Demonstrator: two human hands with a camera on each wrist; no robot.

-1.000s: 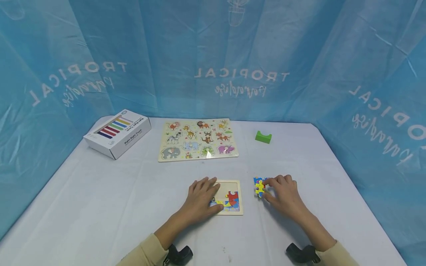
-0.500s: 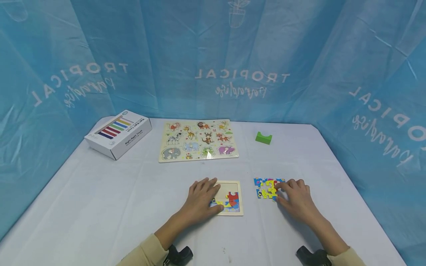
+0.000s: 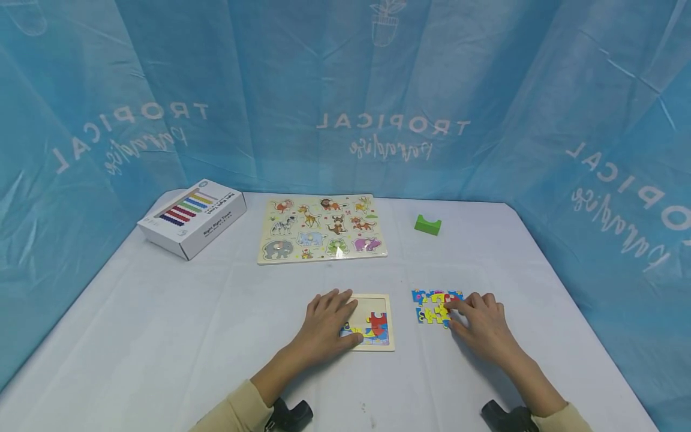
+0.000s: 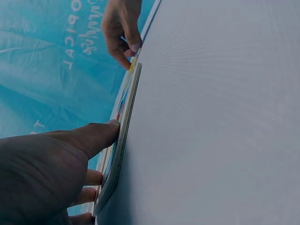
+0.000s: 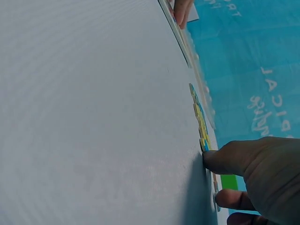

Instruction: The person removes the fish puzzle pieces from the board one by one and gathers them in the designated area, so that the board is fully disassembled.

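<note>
My left hand (image 3: pixel 323 327) rests on a small square wooden puzzle tray (image 3: pixel 391 324), fingers spread over its left part. Red, blue and yellow jigsaw pieces (image 3: pixel 378 324) fill the visible lower right of the tray; the hand hides its left side. Right of the tray, several loose jigsaw pieces (image 3: pixel 429 315) lie in a cluster on the white table. My right hand (image 3: pixel 482 324) is at the cluster's right end, pinching a yellow and red jigsaw piece (image 3: pixel 447 297) between thumb and fingers. In the right wrist view, the thumb (image 5: pixel 216 160) presses at the edge of the pieces (image 5: pixel 200 122).
Behind the tray lies a larger animal puzzle board (image 3: pixel 324 228). A white box (image 3: pixel 192 219) with coloured bars pictured on it stands at the back left. One green arched block (image 3: pixel 427 225) sits at the back right. Blue printed curtains (image 3: pixel 394 90) surround the table.
My right hand has shifted right with the yellow pieces, uncovering more of the cluster, and has held nearly still over the last half second. The left hand has stayed on the tray.
</note>
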